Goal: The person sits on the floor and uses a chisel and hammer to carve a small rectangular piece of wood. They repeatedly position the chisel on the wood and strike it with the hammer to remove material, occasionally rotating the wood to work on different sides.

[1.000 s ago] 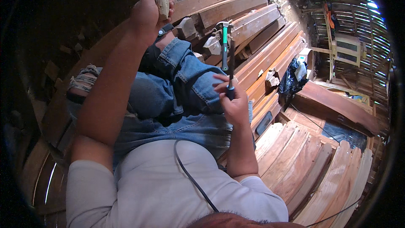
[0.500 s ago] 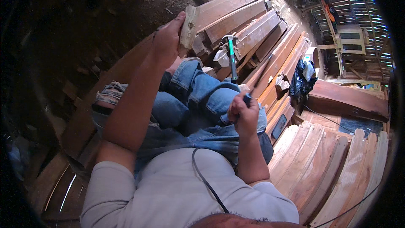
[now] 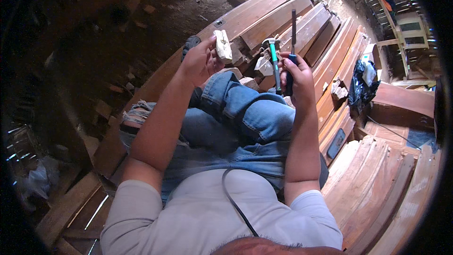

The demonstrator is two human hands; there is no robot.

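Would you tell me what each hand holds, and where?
Left hand pinches a pale wood block by its lower side; right hand grips a chisel by its handle.

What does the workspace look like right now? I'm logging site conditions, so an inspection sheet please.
Surface: stacked reddish wooden planks over a dirt floor.
Job's things: pale wood block; hammer with a green handle; dark chisel.
Clutter: wood offcuts, black bag.
Grippers: left hand holds the block; right hand grips the chisel and hammer.
Cables: black cord across the grey shirt.
Surroundings: pale wooden chair, timber shed frame.
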